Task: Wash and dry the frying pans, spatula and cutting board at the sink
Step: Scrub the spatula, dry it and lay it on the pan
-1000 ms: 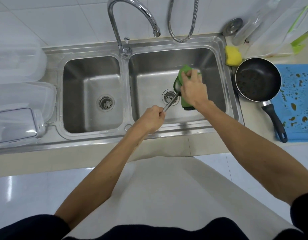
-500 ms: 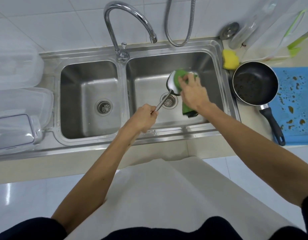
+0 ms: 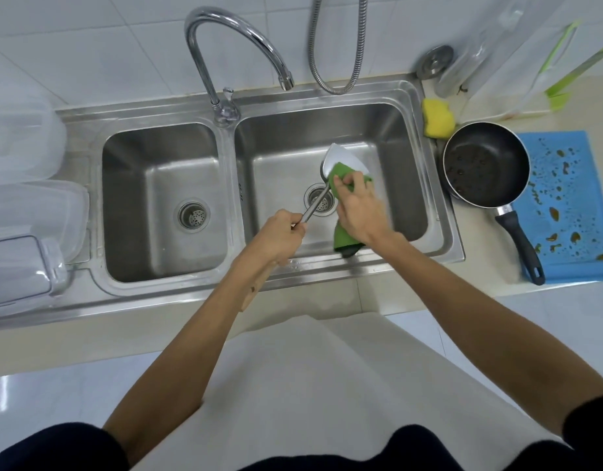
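Spatula (image 3: pixel 340 158) held over the right sink basin (image 3: pixel 402 130): left hand (image 3: pixel 279 236) fingers closed on its handle, right hand (image 3: pixel 357 205) fingers pressing green cloth (image 3: pixel 342 175) against blade.

We extend both bare forearms forward from dark sleeves, converging over the right side of the frame. Our left hand (image 3: pixel 279 236) is closed in a fist, knuckles up, fingers curled tight around a thin handle, wrist straight. Our right hand (image 3: pixel 356 205) sits just beyond and to the right of it, palm down, fingers bent and pressing a cloth. The two hands are near each other, not touching.
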Motion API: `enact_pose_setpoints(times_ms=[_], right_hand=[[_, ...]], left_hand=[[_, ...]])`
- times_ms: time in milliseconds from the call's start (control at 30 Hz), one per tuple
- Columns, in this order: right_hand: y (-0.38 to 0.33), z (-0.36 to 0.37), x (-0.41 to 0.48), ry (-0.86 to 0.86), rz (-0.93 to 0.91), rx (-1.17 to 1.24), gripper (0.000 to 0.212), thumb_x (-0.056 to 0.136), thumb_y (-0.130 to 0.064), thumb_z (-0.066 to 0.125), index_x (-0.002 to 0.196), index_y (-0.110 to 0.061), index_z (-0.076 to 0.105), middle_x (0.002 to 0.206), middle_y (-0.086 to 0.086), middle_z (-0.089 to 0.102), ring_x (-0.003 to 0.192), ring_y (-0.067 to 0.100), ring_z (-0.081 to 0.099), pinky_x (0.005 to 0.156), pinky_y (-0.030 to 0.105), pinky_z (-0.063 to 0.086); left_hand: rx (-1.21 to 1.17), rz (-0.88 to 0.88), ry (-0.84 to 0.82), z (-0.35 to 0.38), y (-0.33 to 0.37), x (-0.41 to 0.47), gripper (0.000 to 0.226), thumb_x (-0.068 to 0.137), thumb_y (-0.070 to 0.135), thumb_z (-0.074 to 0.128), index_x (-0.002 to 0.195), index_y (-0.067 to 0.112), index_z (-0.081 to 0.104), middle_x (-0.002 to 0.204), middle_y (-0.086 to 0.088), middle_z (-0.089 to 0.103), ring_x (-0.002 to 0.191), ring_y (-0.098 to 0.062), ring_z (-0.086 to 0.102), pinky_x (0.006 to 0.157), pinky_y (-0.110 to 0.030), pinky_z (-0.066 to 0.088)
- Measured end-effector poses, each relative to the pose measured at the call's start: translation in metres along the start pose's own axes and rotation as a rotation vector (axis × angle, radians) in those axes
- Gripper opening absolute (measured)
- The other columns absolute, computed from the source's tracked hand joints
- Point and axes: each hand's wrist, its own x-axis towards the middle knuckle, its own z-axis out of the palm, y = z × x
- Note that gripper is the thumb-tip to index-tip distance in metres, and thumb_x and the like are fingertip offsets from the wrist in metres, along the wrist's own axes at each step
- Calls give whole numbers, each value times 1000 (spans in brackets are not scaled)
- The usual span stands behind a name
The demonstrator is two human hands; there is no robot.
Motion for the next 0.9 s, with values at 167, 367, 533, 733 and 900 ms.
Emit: enact_pose_setpoints(times_ms=[167,367,533,733,900], right_hand=[[5,-6,8,57,124,-4,57,94,-16,57,148,-7,42,132,17,40,115,40,43,79,51,57],[7,-14,20,-28,-4,-37,47,97,-16,55,143,-10,48,136,15,40,118,40,42,83,53,56],[3,-18,34,28,58,-22,50,96,-18,54,144,-7,44,134,19,40,113,42,46,84,54,55],[7,-24,48,15,16,-58,51,94,-16,54,144,-8,45,133,19,41,112,41,46,79,55,55],[-5,-20,47,-46,-214,-181,53,92,-18,58,143,-7,45,130,18,43,110,42,46,73,54,57]], left_hand=[[-14,13,19,1,-1,0,27,104,23,44,93,9,64,61,0,44,51,-17,42,50,-29,46],[43,14,32,1,-8,-6,29,105,22,43,94,2,61,64,-3,47,53,-18,44,52,-29,42],[113,55,54,-4,-4,-3,27,105,19,42,87,5,56,66,-2,48,50,-16,44,48,-27,43],[153,53,62,-13,-8,-2,20,106,20,41,92,12,54,72,-5,53,52,-15,45,48,-27,42],[136,43,61,-16,-6,2,27,105,19,43,97,1,62,64,-3,49,50,-17,44,35,-14,34]])
